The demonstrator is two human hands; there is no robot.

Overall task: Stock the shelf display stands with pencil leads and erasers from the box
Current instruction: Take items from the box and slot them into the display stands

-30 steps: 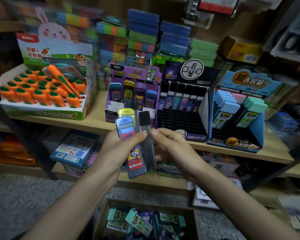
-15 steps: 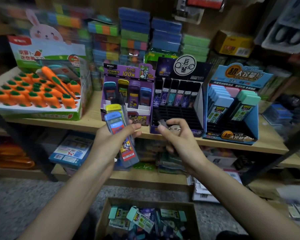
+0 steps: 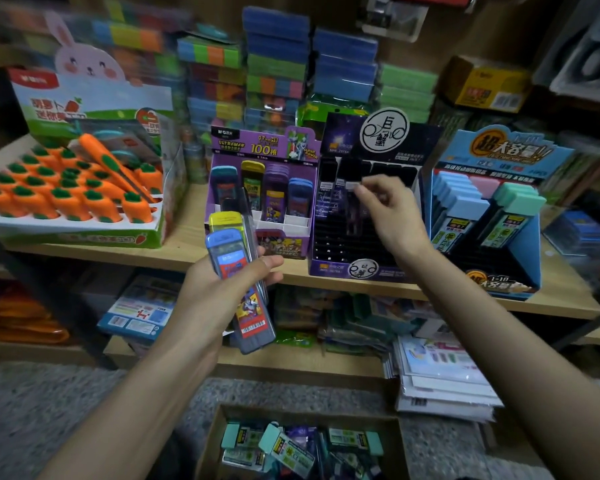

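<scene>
Risen to the black stand (image 3: 347, 244), right hand (image 3: 390, 216) pinches a lead tube (image 3: 352, 209); left hand (image 3: 219, 289) grips several lead cases (image 3: 238, 271).

Pale wooden shelf (image 3: 551, 304) runs across at mid height; a lower wooden shelf (image 3: 291, 363) sits beneath it. Brown board back wall (image 3: 440, 32) behind. Floor (image 3: 49, 403) is grey speckled carpet or stone, cannot tell which. Light dim, edges blurred.
</scene>
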